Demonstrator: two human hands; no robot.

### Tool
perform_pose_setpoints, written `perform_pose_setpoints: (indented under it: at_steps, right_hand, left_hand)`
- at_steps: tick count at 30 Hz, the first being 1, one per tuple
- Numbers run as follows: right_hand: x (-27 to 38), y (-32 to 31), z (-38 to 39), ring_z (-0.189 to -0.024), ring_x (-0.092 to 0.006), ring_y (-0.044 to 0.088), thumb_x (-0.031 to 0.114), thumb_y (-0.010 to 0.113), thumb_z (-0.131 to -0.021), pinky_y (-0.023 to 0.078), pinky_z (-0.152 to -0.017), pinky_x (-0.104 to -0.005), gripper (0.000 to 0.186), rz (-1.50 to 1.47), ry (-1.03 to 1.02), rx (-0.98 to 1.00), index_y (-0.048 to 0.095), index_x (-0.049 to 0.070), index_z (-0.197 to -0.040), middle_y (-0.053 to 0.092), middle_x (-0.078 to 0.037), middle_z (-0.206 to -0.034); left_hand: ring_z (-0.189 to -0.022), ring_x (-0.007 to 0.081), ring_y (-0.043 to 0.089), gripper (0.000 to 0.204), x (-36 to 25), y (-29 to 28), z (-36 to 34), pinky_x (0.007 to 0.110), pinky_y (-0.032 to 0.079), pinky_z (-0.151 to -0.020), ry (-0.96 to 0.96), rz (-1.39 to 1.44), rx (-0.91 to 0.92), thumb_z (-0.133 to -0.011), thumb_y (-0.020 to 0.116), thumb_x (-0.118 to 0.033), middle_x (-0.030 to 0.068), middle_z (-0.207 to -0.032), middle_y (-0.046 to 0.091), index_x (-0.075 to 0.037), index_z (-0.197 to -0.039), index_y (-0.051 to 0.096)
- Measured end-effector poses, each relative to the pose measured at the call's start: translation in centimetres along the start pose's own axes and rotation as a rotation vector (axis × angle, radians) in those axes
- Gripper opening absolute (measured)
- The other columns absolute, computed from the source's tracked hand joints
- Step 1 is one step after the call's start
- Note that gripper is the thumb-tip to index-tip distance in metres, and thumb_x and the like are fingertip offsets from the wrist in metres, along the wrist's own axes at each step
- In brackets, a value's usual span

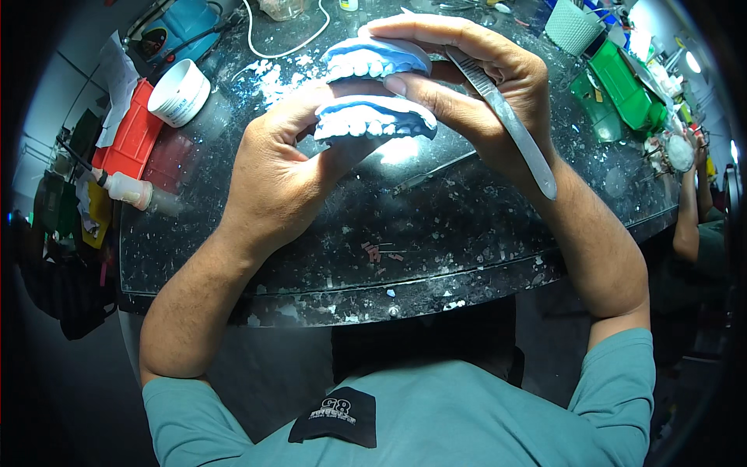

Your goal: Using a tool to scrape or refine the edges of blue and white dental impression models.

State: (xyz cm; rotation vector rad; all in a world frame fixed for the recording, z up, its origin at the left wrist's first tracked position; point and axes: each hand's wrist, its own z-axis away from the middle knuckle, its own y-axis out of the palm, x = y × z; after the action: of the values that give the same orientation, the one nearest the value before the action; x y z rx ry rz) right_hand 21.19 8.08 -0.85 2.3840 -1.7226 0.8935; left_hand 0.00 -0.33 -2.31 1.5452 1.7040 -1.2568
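Raised toward the camera above the bench (311,268), two arch-shaped dental models with blue bases and pale, brightly lit teeth, one farther off (372,64) and one nearer (373,123), are held by a seated person's bare hands, both rows of teeth facing the wearer. The left hand (280,171) pinches the nearer model, thumb beneath and a finger along its far side, in the narrow gap between the pair. The right hand (520,74) grips the farther model between thumb and curled forefinger, while a flat silver metal hand tool (523,145) with a ridged section lies tucked through its fingers, rounded end across the wrist. With the tool's blade off the models, the step appears to be a check of one arch against the other; a next move would seem to call for a steady grip on both pieces and, for any trimming, a freed right hand. Around them, white crumbs (272,84) litter the black, stained bench, small pink scraps (373,252) lie near its front edge, a round white tub (179,93) stands beside a red plastic bin (131,134) at left, and a green plastic bin (622,86) sits at right, near another person's arm (686,214).
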Motion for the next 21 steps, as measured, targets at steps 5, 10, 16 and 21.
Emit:
perform_pose_setpoints:
  at_steps: [5,10,16,21]
  right_hand:
    - [0.1,0.1,0.0,-0.103,-0.0194,0.071,0.006,0.076,-0.086,0.058,-0.093,-0.0314,0.032,-0.059,0.065,-0.021,0.070,0.000,-0.117,0.073,-0.013,-0.112]
    - [0.1,0.4,0.0,-0.100,-0.0183,0.071,0.007,0.076,-0.086,0.058,-0.091,-0.0295,0.031,-0.131,0.153,-0.074,0.071,0.000,-0.116,0.073,-0.012,-0.109]
    - [-0.3,-0.8,0.0,-0.112,-0.0211,0.066,0.013,0.070,-0.088,0.052,-0.101,-0.0341,0.038,-0.218,0.451,-0.016,0.066,0.000,-0.124,0.070,-0.014,-0.118]
    - [-0.3,-0.9,-0.3,-0.106,-0.0210,0.068,0.019,0.067,-0.089,0.053,-0.097,-0.0335,0.034,-0.168,0.446,0.174,0.069,0.000,-0.118,0.071,-0.015,-0.115]
  left_hand:
    - [-0.114,0.0207,0.065,0.050,-0.6,-0.6,-0.2,0.034,0.054,-0.099,0.000,-0.083,0.111,-0.095,0.070,-0.035,0.0132,-0.119,0.068,0.003,-0.126,0.062]
    - [-0.098,0.0183,0.069,0.032,-0.3,-0.1,-0.4,0.033,0.053,-0.090,0.091,-0.081,0.041,-0.090,0.076,-0.025,0.0089,-0.106,0.073,-0.004,-0.114,0.072]
    - [-0.105,0.0166,0.065,0.028,-1.2,-0.6,-0.5,0.032,0.049,-0.095,0.134,-0.201,0.111,-0.089,0.075,-0.018,0.0089,-0.114,0.072,-0.005,-0.114,0.073]
    - [-0.095,0.0149,0.060,0.035,-1.8,-0.2,-0.1,0.029,0.047,-0.088,0.123,-0.319,0.127,-0.078,0.080,-0.014,0.0055,-0.103,0.070,-0.008,-0.113,0.075]
